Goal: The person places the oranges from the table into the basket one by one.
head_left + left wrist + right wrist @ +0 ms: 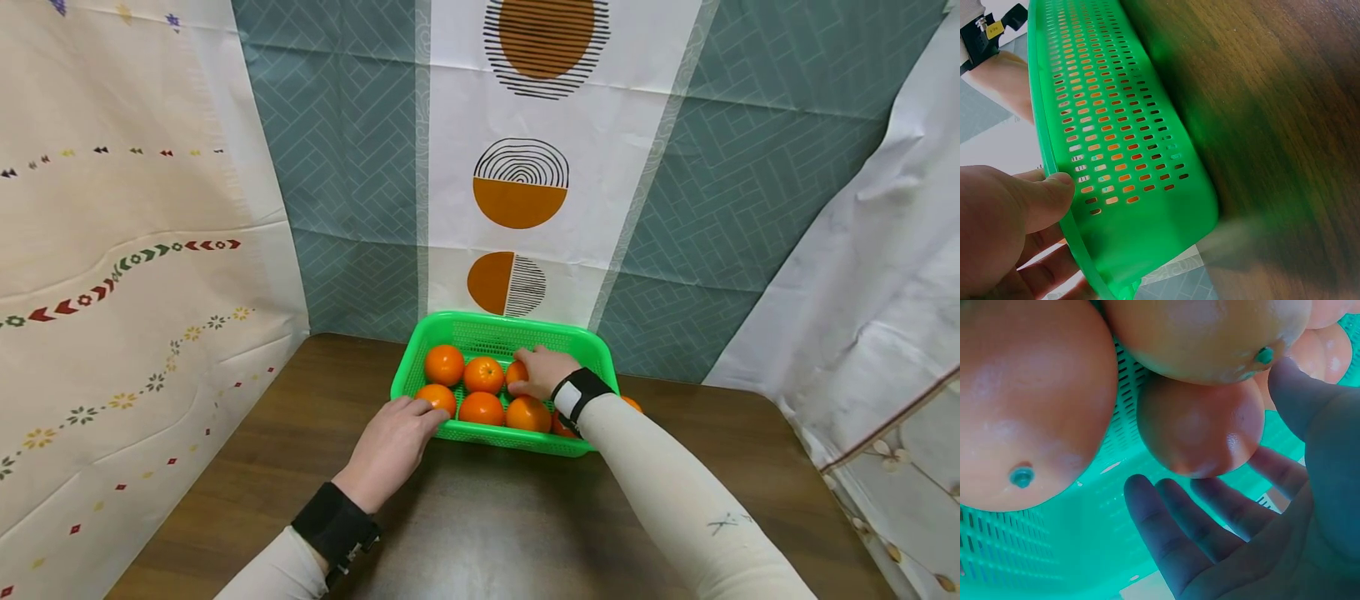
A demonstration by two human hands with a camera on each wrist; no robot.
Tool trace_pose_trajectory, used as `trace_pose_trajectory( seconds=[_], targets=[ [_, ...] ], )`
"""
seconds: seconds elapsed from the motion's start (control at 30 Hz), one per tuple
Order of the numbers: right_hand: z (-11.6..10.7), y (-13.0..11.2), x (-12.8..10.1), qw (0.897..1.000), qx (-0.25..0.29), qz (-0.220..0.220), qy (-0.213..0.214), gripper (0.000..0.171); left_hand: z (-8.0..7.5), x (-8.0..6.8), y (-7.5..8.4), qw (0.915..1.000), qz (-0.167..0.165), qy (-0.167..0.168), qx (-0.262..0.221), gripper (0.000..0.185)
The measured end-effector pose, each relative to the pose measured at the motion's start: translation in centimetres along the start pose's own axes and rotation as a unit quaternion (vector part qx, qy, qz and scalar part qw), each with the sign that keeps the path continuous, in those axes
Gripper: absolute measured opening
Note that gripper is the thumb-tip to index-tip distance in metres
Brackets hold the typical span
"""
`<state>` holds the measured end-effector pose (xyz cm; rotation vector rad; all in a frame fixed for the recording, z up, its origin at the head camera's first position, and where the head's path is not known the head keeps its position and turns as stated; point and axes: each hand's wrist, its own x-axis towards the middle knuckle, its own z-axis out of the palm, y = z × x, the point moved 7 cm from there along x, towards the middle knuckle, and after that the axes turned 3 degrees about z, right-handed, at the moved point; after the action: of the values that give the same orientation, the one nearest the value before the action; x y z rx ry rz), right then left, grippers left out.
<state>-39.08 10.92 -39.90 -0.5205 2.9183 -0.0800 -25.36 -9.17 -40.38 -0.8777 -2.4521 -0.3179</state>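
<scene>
A green perforated plastic basket stands at the back of the table, with several oranges inside. My left hand holds its near-left rim, thumb outside and the other fingers over the inner side, as the left wrist view shows. Inside the basket, my right hand is at an orange in the back row. From the right wrist, its fingers look loosely extended beside and under an orange. The thumb lies near another orange; whether it touches is unclear.
Partly hidden by the right forearm, another orange shows just past the basket's right side. The brown wooden table extends toward me. A patterned cloth hangs right behind the basket, with more cloth on both sides.
</scene>
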Motion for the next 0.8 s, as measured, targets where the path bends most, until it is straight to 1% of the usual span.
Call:
trace_pose_trajectory(
  seconds=[0.2,0.33,0.47,0.63,0.8],
  targets=[
    [0.3,0.4,0.5,1.0,-0.013,0.001,0.007,0.064,0.1,0.0,-0.1,1.0,0.001,0.001,-0.003,0.021],
    [0.1,0.5,0.2,1.0,-0.019,-0.002,0.012,0.065,0.2,0.0,-0.2,1.0,-0.002,-0.001,0.0,0.02],
    [-0.6,0.6,-0.5,0.999,-0.028,-0.005,0.017,0.065,0.2,0.0,-0.3,1.0,-0.005,-0.004,0.001,0.02],
    [-1.7,0.6,-1.5,0.998,-0.045,-0.016,0.034,0.067,0.1,0.0,-0.2,1.0,-0.006,-0.007,0.002,0.02],
    [-3.0,0.4,-3.0,0.997,-0.048,-0.027,0.053,0.068,0.0,0.0,0.0,1.0,-0.004,-0.004,0.005,0.02]
  ],
)
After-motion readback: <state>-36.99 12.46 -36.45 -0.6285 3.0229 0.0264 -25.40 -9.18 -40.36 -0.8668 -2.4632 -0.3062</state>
